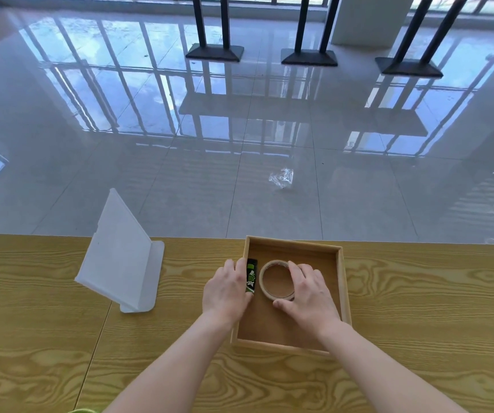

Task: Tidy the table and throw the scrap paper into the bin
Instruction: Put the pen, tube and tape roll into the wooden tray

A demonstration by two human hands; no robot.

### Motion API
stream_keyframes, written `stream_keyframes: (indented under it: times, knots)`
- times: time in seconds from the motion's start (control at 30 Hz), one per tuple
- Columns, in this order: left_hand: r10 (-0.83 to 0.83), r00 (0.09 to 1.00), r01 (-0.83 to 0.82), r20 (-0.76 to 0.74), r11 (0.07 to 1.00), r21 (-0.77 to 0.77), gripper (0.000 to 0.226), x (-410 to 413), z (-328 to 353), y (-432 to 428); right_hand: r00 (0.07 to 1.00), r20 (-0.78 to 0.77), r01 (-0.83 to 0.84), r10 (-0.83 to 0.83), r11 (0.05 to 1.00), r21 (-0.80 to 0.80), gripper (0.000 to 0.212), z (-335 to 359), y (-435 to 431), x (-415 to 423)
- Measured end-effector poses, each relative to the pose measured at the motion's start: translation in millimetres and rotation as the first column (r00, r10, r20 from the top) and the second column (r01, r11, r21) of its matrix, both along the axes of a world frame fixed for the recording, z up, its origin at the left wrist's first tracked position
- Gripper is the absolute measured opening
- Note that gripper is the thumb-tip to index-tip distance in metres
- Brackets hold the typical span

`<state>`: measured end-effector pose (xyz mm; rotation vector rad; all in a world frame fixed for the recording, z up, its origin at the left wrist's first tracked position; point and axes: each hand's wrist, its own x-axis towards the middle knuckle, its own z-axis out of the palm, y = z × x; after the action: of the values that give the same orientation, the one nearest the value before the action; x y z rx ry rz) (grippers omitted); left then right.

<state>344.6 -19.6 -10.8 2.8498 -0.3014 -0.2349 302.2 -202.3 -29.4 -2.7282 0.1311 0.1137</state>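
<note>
A shallow wooden tray point(342, 281) stands on the wooden table point(61, 338) near its far edge. Inside it, along the left wall, lies a black and green glue stick point(251, 275), and my left hand point(226, 290) is closed around it. Beside the stick lies a beige roll of tape point(272, 280) flat on the tray floor. My right hand point(306, 293) grips that roll, fingers on its far rim and thumb at its near rim. No scrap paper or bin is in view.
A white plastic stand point(120, 254) with a slanted back sits on the table to the left of the tray. On the glossy tiled floor beyond the table lies a crumpled clear wrapper point(282, 177). Black table bases point(214, 52) stand farther back.
</note>
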Motion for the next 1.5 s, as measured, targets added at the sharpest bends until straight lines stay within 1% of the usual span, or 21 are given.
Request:
stream_keyframes:
  times: [0.23, 0.33, 0.5, 0.63, 0.7, 0.8, 0.9, 0.93, 0.97, 1.03, 1.07, 1.13, 1.2, 1.23, 1.33, 1.4, 1.5]
  knots:
    - [0.090, 0.996, -0.088, 0.018, 0.992, -0.086, 0.047, 20.7, -8.3, -10.5, 0.999, 0.051, -0.016, 0.016, 1.000, 0.007, 0.087, -5.3, 2.3, 18.5]
    - [0.132, 0.991, -0.129, 0.020, 0.985, -0.113, 0.047, 24.7, -10.7, -12.9, 0.996, 0.085, 0.023, -0.023, 1.000, 0.009, 0.083, -7.9, 2.2, 21.4]
    - [0.166, 0.985, -0.169, -0.037, 0.980, -0.104, 0.041, 25.3, -17.4, -11.5, 0.993, 0.115, 0.035, -0.034, 0.999, -0.002, 0.077, -10.3, 3.8, 22.2]
    - [0.227, 0.966, -0.251, -0.127, 0.939, -0.233, 0.058, 13.9, -18.0, -10.9, 0.996, 0.087, 0.028, -0.031, 0.999, 0.044, 0.082, -4.2, 0.1, 17.7]
    - [0.220, 0.961, -0.261, -0.169, 0.924, -0.280, 0.065, -0.5, -18.0, -6.4, 0.995, 0.096, 0.032, -0.041, 0.995, 0.097, 0.081, 4.2, -5.3, 10.0]
    - [0.188, 0.953, -0.265, -0.237, 0.899, -0.350, 0.076, -27.8, -18.3, 7.7, 0.978, 0.169, 0.094, -0.119, 0.984, 0.150, 0.070, 17.7, -24.2, -10.1]
    - [0.141, 0.952, -0.246, -0.270, 0.880, -0.406, 0.088, -56.8, -19.8, 19.4, 0.937, 0.238, 0.229, -0.254, 0.965, 0.130, 0.056, 24.4, -49.5, -36.0]
    - [0.126, 0.955, -0.230, -0.267, 0.883, -0.409, 0.092, -65.0, -20.4, 21.7, 0.926, 0.233, 0.276, -0.297, 0.954, 0.118, 0.053, 25.0, -56.1, -43.3]
    - [0.109, 0.960, -0.209, -0.258, 0.892, -0.400, 0.097, -72.4, -21.0, 23.2, 0.920, 0.195, 0.324, -0.340, 0.940, 0.108, 0.052, 25.0, -60.8, -49.3]
    - [0.082, 0.965, -0.173, -0.249, 0.913, -0.368, 0.107, -84.0, -22.5, 24.6, 0.908, 0.053, 0.409, -0.417, 0.905, 0.114, 0.053, 22.4, -65.3, -57.6]
    - [0.079, 0.965, -0.168, -0.251, 0.920, -0.355, 0.110, -88.1, -22.5, 24.7, 0.899, -0.006, 0.434, -0.437, 0.892, 0.126, 0.052, 20.7, -65.0, -60.1]
    - [0.087, 0.963, -0.171, -0.255, 0.929, -0.328, 0.110, -92.2, -22.1, 25.1, 0.893, -0.065, 0.450, -0.446, 0.883, 0.131, 0.042, 17.5, -61.8, -62.2]
    - [0.096, 0.968, -0.166, -0.233, 0.939, -0.302, 0.107, -93.7, -20.9, 24.7, 0.892, -0.065, 0.453, -0.448, 0.883, 0.122, 0.028, 16.3, -58.4, -62.2]
    - [0.100, 0.971, -0.163, -0.218, 0.942, -0.295, 0.104, -94.1, -20.5, 23.9, 0.888, -0.060, 0.459, -0.455, 0.880, 0.119, 0.025, 16.6, -57.4, -61.2]
    - [0.117, 0.976, -0.167, -0.186, 0.946, -0.279, 0.099, -95.5, -20.0, 23.8, 0.886, -0.080, 0.464, -0.458, 0.880, 0.106, 0.027, 18.3, -53.9, -56.6]
    - [0.138, 0.977, -0.178, -0.164, 0.948, -0.264, 0.097, -97.0, -20.5, 28.3, 0.902, -0.087, 0.431, -0.424, 0.896, 0.104, 0.031, 18.4, -48.9, -53.4]
    - [0.171, 0.973, -0.207, -0.158, 0.946, -0.250, 0.096, -100.5, -21.7, 40.9, 0.920, -0.087, 0.391, -0.382, 0.911, 0.131, 0.030, 18.8, -37.5, -47.1]
